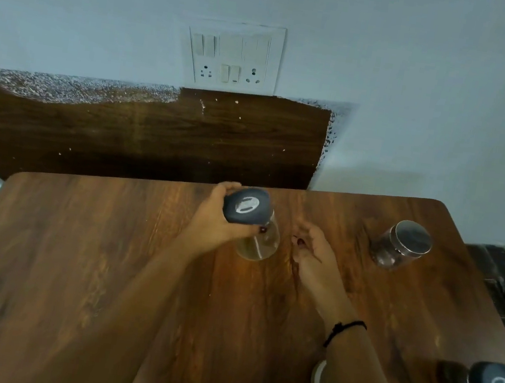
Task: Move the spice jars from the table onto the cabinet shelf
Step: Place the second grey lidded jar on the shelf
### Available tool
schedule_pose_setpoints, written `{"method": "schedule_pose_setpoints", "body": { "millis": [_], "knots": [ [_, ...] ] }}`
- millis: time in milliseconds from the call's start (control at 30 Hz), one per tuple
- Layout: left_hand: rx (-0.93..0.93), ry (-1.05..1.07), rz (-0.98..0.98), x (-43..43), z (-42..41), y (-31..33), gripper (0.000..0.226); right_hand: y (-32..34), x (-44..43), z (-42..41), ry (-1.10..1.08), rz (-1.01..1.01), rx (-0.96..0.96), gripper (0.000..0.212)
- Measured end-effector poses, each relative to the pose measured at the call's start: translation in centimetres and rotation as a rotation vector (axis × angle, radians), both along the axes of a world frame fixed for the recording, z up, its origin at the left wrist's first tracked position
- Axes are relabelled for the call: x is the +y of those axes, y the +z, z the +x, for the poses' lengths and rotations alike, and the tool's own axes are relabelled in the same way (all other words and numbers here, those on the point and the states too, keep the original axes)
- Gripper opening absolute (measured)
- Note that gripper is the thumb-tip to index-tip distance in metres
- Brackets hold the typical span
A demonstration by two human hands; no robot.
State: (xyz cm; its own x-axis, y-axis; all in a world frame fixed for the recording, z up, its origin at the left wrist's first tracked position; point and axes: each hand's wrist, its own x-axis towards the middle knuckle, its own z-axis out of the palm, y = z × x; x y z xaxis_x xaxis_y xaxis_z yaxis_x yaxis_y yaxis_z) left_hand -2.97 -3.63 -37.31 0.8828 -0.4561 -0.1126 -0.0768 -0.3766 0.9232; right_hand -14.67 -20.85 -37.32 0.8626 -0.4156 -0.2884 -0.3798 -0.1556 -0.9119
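While the left hand (213, 221) is clamping the dark grey lid (245, 208) of the clear glass jar with yellowish contents (265, 242) from the side, it's leaving the body free for a one-handed carry; base contact with the brown wooden table (72, 263) is unclear. Right hand (314, 252) is idling just beside, loosely curled, empty, probably lining up the steel-lidded glass jar (402, 245). Cabinet shelf isn't showing.

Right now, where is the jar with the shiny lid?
In the head view, the shiny-lid jar stands at the far right of the table, to the right of the right hand.
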Motion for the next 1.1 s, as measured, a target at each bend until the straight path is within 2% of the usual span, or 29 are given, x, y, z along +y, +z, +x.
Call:
{"method": "schedule_pose_setpoints", "body": {
  "millis": [133,233,300,400,500,600,733,967,1100],
  "knots": [
    [-0.015,-0.009,-0.100,1.4,-0.1,8.2,0.083,4.2,0.4,-0.8,-0.082,0.091,-0.150,0.042],
    [-0.017,-0.066,-0.180,2.2,-1.4,13.6,0.085,7.9,1.2,-2.1,-0.040,0.133,-0.329,0.039],
    [-0.037,-0.092,-0.203,2.5,-2.6,16.4,0.084,10.5,1.8,-3.2,0.034,0.158,-0.462,0.048],
    [-0.094,-0.128,-0.222,2.7,-4.7,19.7,0.080,13.7,2.7,-5.0,0.144,0.043,-0.612,0.066],
    [-0.126,-0.155,-0.254,3.1,-6.9,22.2,0.072,15.8,3.7,-6.8,0.205,-0.075,-0.680,0.074],
    [-0.145,-0.147,-0.275,3.7,-8.8,23.7,0.078,17.3,4.3,-8.5,0.198,-0.116,-0.744,0.076],
    [-0.129,-0.154,-0.352,4.3,-11.2,25.0,0.080,18.9,4.8,-10.3,0.220,-0.083,-0.791,0.075],
    [-0.131,-0.217,-0.432,5.3,-13.1,27.4,0.072,22.5,6.8,-12.5,0.319,0.122,-0.802,0.062],
    [-0.168,-0.215,-0.461,6.0,-13.1,28.3,0.084,24.1,8.1,-12.4,0.243,0.116,-0.851,0.064]
  ]
}}
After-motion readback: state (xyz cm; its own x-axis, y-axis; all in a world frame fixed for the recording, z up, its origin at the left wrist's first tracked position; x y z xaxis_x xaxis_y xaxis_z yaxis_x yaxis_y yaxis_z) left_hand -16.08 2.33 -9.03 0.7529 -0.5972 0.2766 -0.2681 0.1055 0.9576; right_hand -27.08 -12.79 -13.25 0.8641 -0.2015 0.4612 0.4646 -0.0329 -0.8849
